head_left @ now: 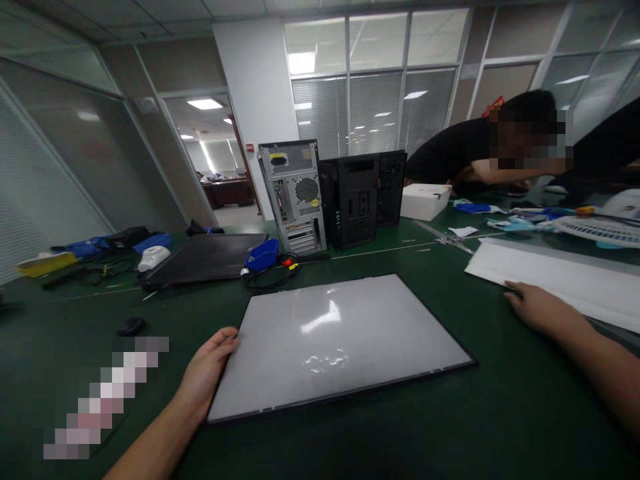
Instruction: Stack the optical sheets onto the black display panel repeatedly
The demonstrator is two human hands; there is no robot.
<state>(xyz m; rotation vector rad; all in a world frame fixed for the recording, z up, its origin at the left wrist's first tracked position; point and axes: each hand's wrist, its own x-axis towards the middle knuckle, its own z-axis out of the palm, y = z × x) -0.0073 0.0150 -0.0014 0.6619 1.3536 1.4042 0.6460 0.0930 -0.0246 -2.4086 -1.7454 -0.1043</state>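
One green table [500,433]; on or just over its near middle, one panel [340,340], probably light, stiff, slippery-faced and fragile, best held by opposite dark edges. The left hand [213,363] grips its left edge. One white sheet [545,267] at right looks light and bendy, best taken at both ends; the right hand's [537,307] fingers touch its near edge, pinching or not I cannot tell. One silver case [295,200], one white box [425,202], one mouse [131,327]
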